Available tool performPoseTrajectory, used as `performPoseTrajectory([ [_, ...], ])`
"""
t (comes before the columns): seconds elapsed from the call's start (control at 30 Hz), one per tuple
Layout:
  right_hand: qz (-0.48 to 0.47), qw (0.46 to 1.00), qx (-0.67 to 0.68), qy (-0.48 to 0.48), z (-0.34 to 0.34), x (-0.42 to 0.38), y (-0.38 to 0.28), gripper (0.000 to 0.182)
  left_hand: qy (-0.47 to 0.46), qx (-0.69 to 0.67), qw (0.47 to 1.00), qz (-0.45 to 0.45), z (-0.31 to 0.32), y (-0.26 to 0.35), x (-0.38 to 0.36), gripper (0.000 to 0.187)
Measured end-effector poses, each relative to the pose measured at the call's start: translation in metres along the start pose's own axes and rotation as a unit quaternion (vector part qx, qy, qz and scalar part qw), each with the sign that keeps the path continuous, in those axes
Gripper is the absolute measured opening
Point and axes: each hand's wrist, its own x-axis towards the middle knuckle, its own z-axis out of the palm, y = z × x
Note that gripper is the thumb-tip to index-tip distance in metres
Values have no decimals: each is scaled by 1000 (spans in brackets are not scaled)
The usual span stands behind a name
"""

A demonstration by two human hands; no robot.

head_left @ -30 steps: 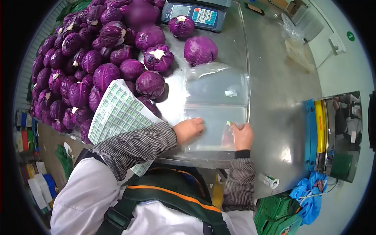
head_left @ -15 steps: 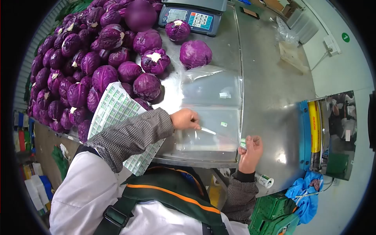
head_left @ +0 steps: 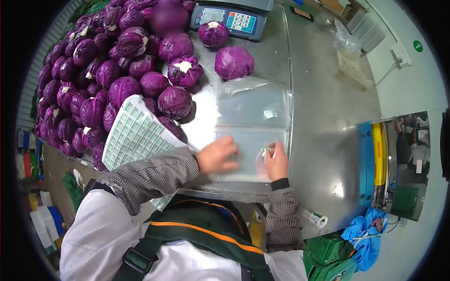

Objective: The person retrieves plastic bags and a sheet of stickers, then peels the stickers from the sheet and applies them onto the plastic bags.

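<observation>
Clear plastic bags [head_left: 251, 104] lie stacked flat on the metal table, with a small white label [head_left: 270, 114] on the upper part. My right hand [head_left: 276, 162] is closed in a pinch at the right side of the lower bag [head_left: 261, 164], whose film curls up beside the fingers. A small whitish piece shows at its fingertips, too small to make out. Over the bags' left side is my left hand [head_left: 218, 156], its fingers smeared by motion. A sheet of green-and-white labels [head_left: 136, 133] lies under my left forearm, against the cabbages.
Red cabbages [head_left: 124, 91] are heaped at the left, with a few loose ones near the bags. A digital scale [head_left: 229, 21] stands at the back. To the right are a label roll [head_left: 318, 218], a blue-framed device [head_left: 368, 164] and green crates [head_left: 328, 255].
My right hand has moved left and up from the table's seam onto the lower bag, lifting its film. My left hand has shifted slightly down and no longer pinches the film's edge visibly.
</observation>
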Motion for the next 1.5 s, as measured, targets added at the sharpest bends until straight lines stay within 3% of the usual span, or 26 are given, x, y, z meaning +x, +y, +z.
performPoseTrajectory([
  [0.03,-2,999,-32,8,1,0,-2,28,-48,96,992,73,11,-6,-4,21],
  [0.1,-8,995,-98,28,0,1,-3,32,-78,88,991,59,20,-18,-7,20],
  [0.2,137,988,71,-4,-20,1,5,26,-93,82,991,46,24,-22,-8,20],
  [0.3,173,900,399,36,-66,-16,-16,19,-80,85,992,46,22,-23,-8,18],
  [0.63,165,794,580,69,-77,-56,-5,8,-123,91,988,-29,18,-21,3,21],
  [0.73,141,782,602,74,-77,-62,-11,7,-98,7,995,-21,9,-26,12,20],
  [0.8,130,773,617,70,-77,-65,-12,8,-126,-54,987,-86,-7,-17,19,18],
  [0.97,129,865,485,23,-64,-54,-10,9,-118,-290,934,-172,-43,-35,48,13],
  [1.0,118,887,446,5,-59,-50,-8,10,-119,-263,942,-173,-53,-38,59,13],
  [1.1,90,900,420,70,-50,-39,-3,13,-137,-161,968,-136,-73,-18,75,11],
  [1.13,122,871,447,164,-60,-37,-23,15,-147,-113,977,-103,-69,-6,71,11],
  [1.2,86,832,521,171,-76,-35,-10,16,-142,1,990,14,-44,-5,49,14],
  [1.23,68,809,557,175,-82,-35,-5,17,-138,36,989,31,-27,-4,33,14],
  [1.27,78,819,544,166,-88,-34,-10,17,-132,82,985,68,-11,-6,20,15],
  [1.37,142,884,435,93,-75,-27,-31,22,-126,112,985,32,9,-10,-1,17],
  [1.5,29,979,198,-34,-21,-6,-1,24,-122,131,983,25,14,-20,-4,17],
])
